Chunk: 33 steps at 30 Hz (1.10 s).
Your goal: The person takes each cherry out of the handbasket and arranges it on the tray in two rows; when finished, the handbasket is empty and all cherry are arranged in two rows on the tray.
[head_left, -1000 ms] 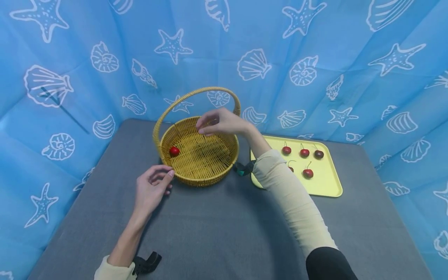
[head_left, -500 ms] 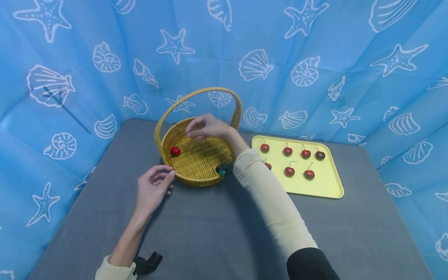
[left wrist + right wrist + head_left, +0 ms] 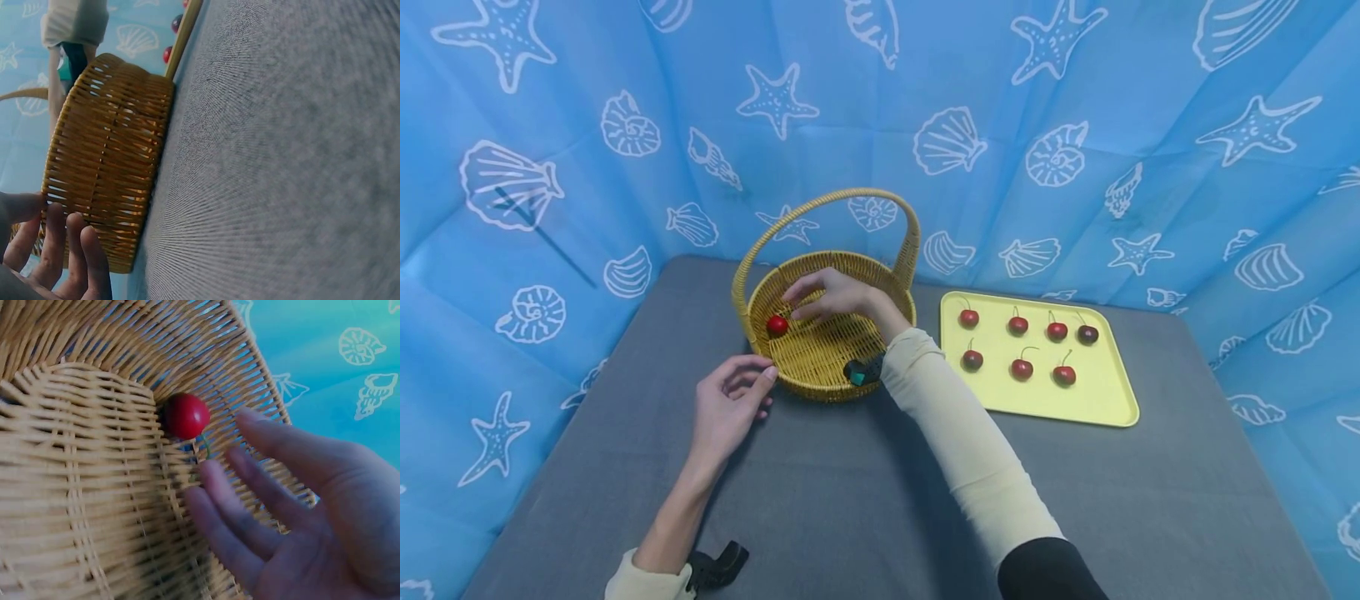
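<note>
A wicker basket (image 3: pixel 820 390) with a tall arched handle stands on the grey cloth. Inside it, against the left wall, lies a red cherry (image 3: pixel 777 326); its green stem shows in the right wrist view, beside the cherry (image 3: pixel 187 416). My right hand (image 3: pixel 835 298) reaches into the basket just right of the cherry. Its fingers (image 3: pixel 231 506) are loosely extended near the stem and hold nothing. At the front left of the rim, my left hand (image 3: pixel 730 404) pinches the basket edge between thumb and fingers, as the left wrist view shows on the wicker wall (image 3: pixel 109 150).
Right of the basket, a yellow tray (image 3: pixel 1000 396) bears several stemmed cherries (image 3: pixel 1022 369) in two rows. A blue curtain (image 3: pixel 850 108) with white shells and starfish hangs behind and at the sides. The basket handle (image 3: pixel 827 198) arches over the back of the basket.
My right hand has moved left and down into the basket, closer to the cherry. Its arm no longer covers the tray's left part. The left hand has stayed on the rim.
</note>
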### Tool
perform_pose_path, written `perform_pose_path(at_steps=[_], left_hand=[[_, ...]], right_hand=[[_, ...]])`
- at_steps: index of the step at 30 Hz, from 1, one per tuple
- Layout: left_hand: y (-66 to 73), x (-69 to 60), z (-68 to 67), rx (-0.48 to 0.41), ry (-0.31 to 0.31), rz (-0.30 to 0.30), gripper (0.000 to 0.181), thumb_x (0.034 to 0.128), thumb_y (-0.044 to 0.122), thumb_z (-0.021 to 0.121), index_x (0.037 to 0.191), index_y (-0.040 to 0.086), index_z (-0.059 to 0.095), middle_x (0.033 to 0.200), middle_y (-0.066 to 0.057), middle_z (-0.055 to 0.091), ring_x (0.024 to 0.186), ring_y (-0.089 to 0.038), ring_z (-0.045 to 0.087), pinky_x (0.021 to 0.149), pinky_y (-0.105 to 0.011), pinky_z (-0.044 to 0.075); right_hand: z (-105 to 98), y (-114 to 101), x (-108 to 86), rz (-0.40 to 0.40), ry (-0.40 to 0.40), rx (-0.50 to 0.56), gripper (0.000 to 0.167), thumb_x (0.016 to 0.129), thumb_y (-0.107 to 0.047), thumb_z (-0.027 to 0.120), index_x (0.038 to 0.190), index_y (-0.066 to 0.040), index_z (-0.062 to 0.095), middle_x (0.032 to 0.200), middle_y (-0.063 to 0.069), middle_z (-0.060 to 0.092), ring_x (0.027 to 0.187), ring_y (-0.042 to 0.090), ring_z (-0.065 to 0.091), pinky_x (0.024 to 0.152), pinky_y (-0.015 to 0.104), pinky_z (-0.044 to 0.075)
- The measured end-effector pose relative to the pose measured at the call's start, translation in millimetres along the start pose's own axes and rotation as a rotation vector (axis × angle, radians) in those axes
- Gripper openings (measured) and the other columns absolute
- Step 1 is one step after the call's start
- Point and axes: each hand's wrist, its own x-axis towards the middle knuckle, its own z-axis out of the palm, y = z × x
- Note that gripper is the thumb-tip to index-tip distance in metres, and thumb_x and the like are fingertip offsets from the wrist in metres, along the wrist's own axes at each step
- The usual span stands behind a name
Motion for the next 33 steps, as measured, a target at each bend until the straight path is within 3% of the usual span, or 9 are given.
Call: perform_pose_path(at_steps=[5, 13, 18, 21, 26, 33], left_hand=[[-0.2, 0.3, 0.1, -0.005, -0.004, 0.006, 0.034, 0.1039, 0.032, 0.077, 0.125, 0.005, 0.071, 0.097, -0.01, 0.08, 0.077, -0.022, 0.077, 0.062, -0.033, 0.067], [-0.3, 0.8, 0.8, 0.003, -0.001, 0.014, 0.035, 0.1042, 0.032, 0.076, 0.126, 0.004, 0.071, 0.097, -0.013, 0.079, 0.075, -0.021, 0.076, 0.061, -0.031, 0.066], [-0.4, 1.1, 0.7, 0.007, 0.005, 0.022, 0.033, 0.1043, 0.031, 0.076, 0.124, 0.006, 0.071, 0.097, -0.015, 0.079, 0.075, -0.022, 0.077, 0.06, -0.031, 0.066], [-0.9, 1.1, 0.8, 0.009, 0.007, 0.028, 0.03, 0.1042, 0.03, 0.077, 0.123, 0.007, 0.072, 0.098, -0.016, 0.079, 0.074, -0.022, 0.077, 0.06, -0.031, 0.066], [-1.4, 1.2, 0.6, 0.003, 0.005, 0.02, 0.029, 0.1039, 0.029, 0.077, 0.123, 0.008, 0.073, 0.097, -0.013, 0.079, 0.075, -0.022, 0.077, 0.06, -0.032, 0.066], [-1.5, 1.3, 0.4, 0.003, 0.01, 0.015, 0.031, 0.104, 0.03, 0.077, 0.124, 0.006, 0.072, 0.095, -0.011, 0.08, 0.075, -0.023, 0.077, 0.06, -0.031, 0.066]], right_hand=[[9, 0, 3.4, 0.043, -0.08, 0.023, 0.052, 0.105, -0.008, 0.07, 0.155, -0.007, 0.056, 0.163, 0.015, 0.053, 0.143, 0.033, 0.062, 0.111, 0.044, 0.062], [15, -2, 4.9, 0.053, -0.142, -0.201, 0.056, 0.104, -0.023, 0.073, 0.157, -0.019, 0.057, 0.166, 0.005, 0.054, 0.155, 0.024, 0.048, 0.13, 0.043, 0.043], [17, -3, 4.9, 0.059, -0.177, -0.207, 0.057, 0.101, -0.03, 0.077, 0.155, -0.023, 0.06, 0.162, -0.001, 0.058, 0.154, 0.02, 0.049, 0.13, 0.043, 0.043], [18, -2, 4.0, 0.062, -0.163, -0.172, 0.054, 0.1, -0.029, 0.079, 0.151, -0.022, 0.063, 0.157, -0.001, 0.062, 0.148, 0.018, 0.054, 0.127, 0.039, 0.046], [13, -5, -0.3, 0.027, -0.076, -0.081, 0.044, 0.1, -0.024, 0.08, 0.142, -0.016, 0.069, 0.145, 0.002, 0.068, 0.136, 0.019, 0.062, 0.115, 0.034, 0.055], [-4, -11, -13.7, -0.063, 0.001, -0.078, 0.045, 0.101, -0.027, 0.08, 0.141, -0.007, 0.07, 0.138, 0.003, 0.072, 0.134, 0.023, 0.064, 0.108, 0.032, 0.06]])
